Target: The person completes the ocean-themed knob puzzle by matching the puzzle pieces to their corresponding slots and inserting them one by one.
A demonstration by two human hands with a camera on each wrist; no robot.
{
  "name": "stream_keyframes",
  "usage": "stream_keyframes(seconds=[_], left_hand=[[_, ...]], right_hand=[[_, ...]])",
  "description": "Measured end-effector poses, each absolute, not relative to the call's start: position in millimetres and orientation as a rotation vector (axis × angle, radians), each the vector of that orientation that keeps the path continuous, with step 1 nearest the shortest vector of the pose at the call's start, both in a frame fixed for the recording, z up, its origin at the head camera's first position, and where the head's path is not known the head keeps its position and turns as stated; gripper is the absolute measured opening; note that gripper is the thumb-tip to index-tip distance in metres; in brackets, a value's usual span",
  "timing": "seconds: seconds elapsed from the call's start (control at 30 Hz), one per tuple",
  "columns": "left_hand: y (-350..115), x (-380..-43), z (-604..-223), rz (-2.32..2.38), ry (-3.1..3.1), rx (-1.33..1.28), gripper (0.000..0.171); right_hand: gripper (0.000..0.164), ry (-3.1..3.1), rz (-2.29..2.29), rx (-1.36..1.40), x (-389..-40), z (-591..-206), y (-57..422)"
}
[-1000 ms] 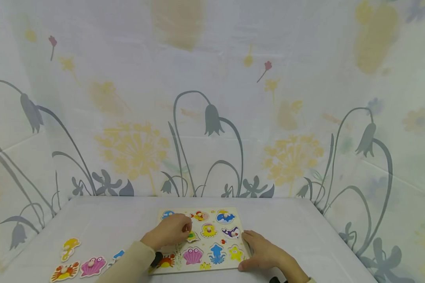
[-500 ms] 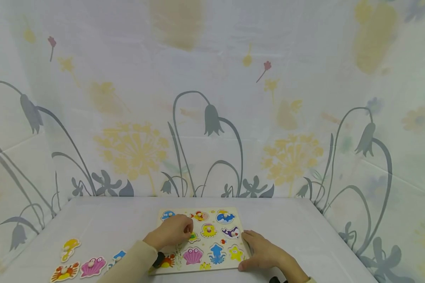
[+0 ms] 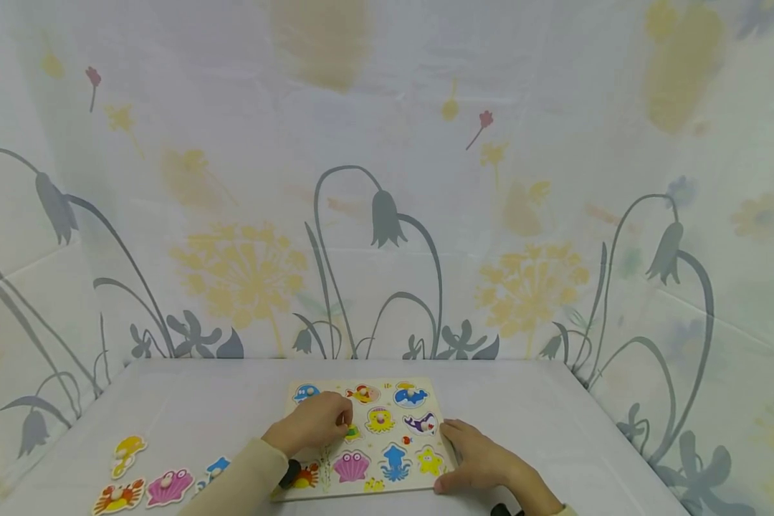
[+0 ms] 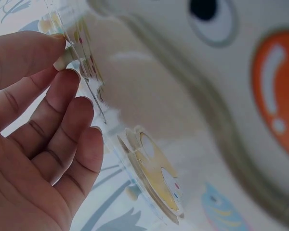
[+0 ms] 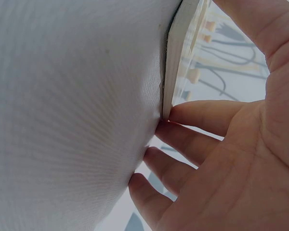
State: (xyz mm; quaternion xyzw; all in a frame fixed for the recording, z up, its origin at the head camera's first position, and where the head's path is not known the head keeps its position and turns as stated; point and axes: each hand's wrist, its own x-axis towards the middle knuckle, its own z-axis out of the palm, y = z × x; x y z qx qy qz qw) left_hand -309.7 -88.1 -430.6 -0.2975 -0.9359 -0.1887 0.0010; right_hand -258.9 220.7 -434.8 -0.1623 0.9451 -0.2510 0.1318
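Observation:
A wooden peg puzzle board with sea-animal pictures lies on the table. My left hand is over its left half, thumb and forefinger pinching the small wooden knob of a green puzzle piece. The hand covers most of that piece, so its animal cannot be made out. In the left wrist view the other fingers are bent beside the thumb. My right hand rests at the board's right edge, fingertips touching its side and the tabletop, thumb near the front corner. It grips no piece.
Left of the board lie loose knobbed pieces: a yellow one, a crab, a pink shell and a blue one partly behind the left sleeve. A flower-printed cloth hangs behind the white table.
My left hand has shifted very slightly to the right over the green piece. The right hand and the board have stayed in place.

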Motion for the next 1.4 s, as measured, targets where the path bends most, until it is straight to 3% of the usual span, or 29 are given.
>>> stream_keyframes(seconds=[0.5, 0.97, 1.4], left_hand=[[-90.6, -304.6, -427.1, -0.615, -2.992, -0.889, 0.007], [-94.7, -280.9, -424.8, -0.505, -2.993, -0.913, 0.018], [-132.0, -258.8, -428.7, -0.516, -2.881, -0.931, 0.018]], right_hand=[[0.097, 2.745, -0.725, -0.431, -259.4, -434.4, 219.9], [0.097, 2.742, -0.716, -0.430, -260.7, -436.1, 220.6], [0.097, 2.748, -0.686, -0.440, -261.3, -435.7, 219.8]])
